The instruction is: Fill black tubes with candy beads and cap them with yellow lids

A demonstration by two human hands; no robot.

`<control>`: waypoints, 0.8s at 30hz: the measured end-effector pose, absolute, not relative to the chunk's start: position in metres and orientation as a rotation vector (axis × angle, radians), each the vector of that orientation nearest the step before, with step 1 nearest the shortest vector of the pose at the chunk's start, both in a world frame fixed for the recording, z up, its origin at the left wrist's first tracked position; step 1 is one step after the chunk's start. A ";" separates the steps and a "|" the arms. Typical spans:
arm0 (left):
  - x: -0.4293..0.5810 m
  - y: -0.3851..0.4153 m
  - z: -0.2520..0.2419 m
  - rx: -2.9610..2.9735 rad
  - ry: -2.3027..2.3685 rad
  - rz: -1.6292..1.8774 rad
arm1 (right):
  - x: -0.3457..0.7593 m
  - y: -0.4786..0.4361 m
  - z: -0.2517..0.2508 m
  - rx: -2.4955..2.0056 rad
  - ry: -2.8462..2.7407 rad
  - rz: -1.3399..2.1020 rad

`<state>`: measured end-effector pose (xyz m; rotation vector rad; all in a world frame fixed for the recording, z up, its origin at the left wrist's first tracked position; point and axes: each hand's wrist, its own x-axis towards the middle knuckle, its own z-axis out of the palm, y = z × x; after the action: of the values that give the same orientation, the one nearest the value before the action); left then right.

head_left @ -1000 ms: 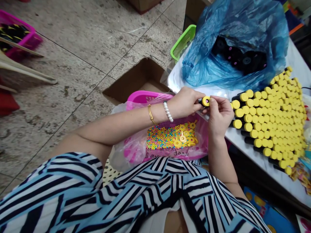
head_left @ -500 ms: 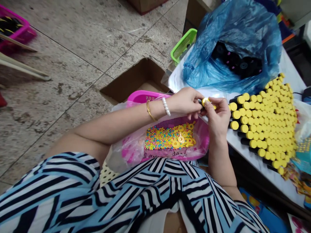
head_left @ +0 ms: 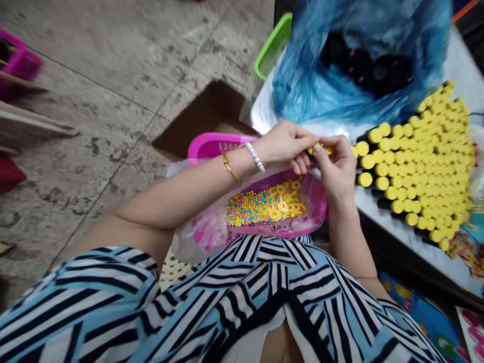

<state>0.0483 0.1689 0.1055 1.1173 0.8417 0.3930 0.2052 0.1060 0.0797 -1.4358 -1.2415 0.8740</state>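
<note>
Yellow piece (head_left: pixel 328 150) (striped blue-black-white clothing (head_left: pixel 212 302))

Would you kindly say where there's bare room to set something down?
White tabletop shows right of the blue bag, beyond the yellow caps; floor, between the leftmost pink basket and cardboard box. Bag and caps crowd mid-table.

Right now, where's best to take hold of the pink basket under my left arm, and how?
Probably by the pink basket's far rim near the left corner, coming from above: that lip shows bare, while clear plastic drapes the near left corner.
</note>
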 end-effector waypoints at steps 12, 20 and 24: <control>0.047 0.165 0.087 1.015 0.830 0.452 | 0.207 0.089 0.055 -1.251 -1.081 0.906; 0.051 0.170 0.088 1.155 0.877 0.420 | 0.203 0.104 0.083 -1.357 -1.022 1.265; 0.060 0.175 0.091 1.125 0.941 0.408 | 0.214 0.118 0.097 -1.405 -0.999 1.418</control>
<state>0.0597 0.1751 0.0911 1.1253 0.9410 0.4082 0.2136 0.1185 0.0970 -1.4049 -0.9991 1.4181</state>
